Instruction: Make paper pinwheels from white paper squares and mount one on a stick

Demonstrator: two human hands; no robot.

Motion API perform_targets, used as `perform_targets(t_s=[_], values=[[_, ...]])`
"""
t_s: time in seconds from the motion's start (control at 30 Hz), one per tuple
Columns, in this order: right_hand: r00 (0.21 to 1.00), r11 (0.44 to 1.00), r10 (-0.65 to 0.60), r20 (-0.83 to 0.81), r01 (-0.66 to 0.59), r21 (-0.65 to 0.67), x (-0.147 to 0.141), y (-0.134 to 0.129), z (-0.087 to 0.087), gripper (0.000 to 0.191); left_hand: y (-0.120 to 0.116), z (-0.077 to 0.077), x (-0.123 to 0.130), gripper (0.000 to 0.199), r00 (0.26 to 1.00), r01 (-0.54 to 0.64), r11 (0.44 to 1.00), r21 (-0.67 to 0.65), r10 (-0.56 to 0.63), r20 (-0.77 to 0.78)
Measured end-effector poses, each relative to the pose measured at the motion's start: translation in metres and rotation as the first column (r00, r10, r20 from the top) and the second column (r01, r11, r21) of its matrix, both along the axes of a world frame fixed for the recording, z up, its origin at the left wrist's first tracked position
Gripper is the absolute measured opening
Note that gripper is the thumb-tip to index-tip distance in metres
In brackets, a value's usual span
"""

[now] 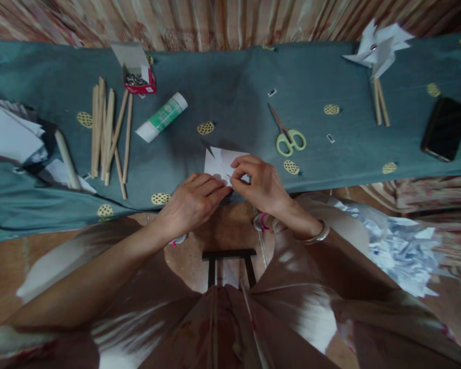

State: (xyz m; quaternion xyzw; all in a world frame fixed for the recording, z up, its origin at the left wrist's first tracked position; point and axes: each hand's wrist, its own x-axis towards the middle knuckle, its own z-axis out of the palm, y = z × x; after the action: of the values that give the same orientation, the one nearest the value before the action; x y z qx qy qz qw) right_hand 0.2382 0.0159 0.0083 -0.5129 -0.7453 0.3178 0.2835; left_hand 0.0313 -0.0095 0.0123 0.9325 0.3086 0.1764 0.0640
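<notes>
A small sheet of white paper [217,160] lies at the table's front edge, with a dark slit cut in from its upper left corner. My left hand [195,199] holds the sheet's lower left edge, its fingers pressed together. At the lower right, my right hand [259,182] has thumb and forefinger pinched at the paper. A thin dark line shows by those fingertips; whether it is a cut or a fine object I cannot make out. Green-handled scissors [290,141] rest to the right, blades pointing away. A white and green glue stick [163,118] lies to the upper left.
Several wooden sticks [108,130] and an open red box [140,82] of small metal pieces are at left, near stacked white paper [9,133]. At right are a paper pinwheel [374,48] and a black phone [445,128]. Paper scraps [403,246] sit below the table edge.
</notes>
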Motion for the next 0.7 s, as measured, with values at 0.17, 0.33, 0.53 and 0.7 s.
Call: perform_targets(t_s=[0.17, 0.33, 0.53, 0.7], values=[[0.998, 0.998, -0.007, 0.06, 0.003, 0.063, -0.0023, -0.0016, -0.0026, 0.015, -0.0004, 0.0008, 0.0008, 0.027, 1.0, -0.001, 1.0, 0.005, 0.001, -0.017], [0.996, 0.996, -0.002, 0.094, -0.006, 0.085, -0.0032, -0.0024, -0.0035, 0.016, -0.0004, -0.0002, 0.0013, 0.027, 0.999, -0.02, 1.0, -0.022, 0.019, -0.033], [0.996, 0.996, -0.002, 0.084, -0.006, 0.089, -0.0026, -0.0034, -0.0048, 0.015, -0.0006, 0.0008, 0.0014, 0.026, 0.999, -0.011, 1.0, -0.015, 0.01, -0.032], [0.997, 0.994, 0.005, 0.079, -0.013, 0.109, -0.0016, -0.0037, -0.007, 0.014, -0.0003, 0.0018, 0.0021, 0.026, 0.999, -0.006, 1.0, -0.01, 0.005, -0.043]])
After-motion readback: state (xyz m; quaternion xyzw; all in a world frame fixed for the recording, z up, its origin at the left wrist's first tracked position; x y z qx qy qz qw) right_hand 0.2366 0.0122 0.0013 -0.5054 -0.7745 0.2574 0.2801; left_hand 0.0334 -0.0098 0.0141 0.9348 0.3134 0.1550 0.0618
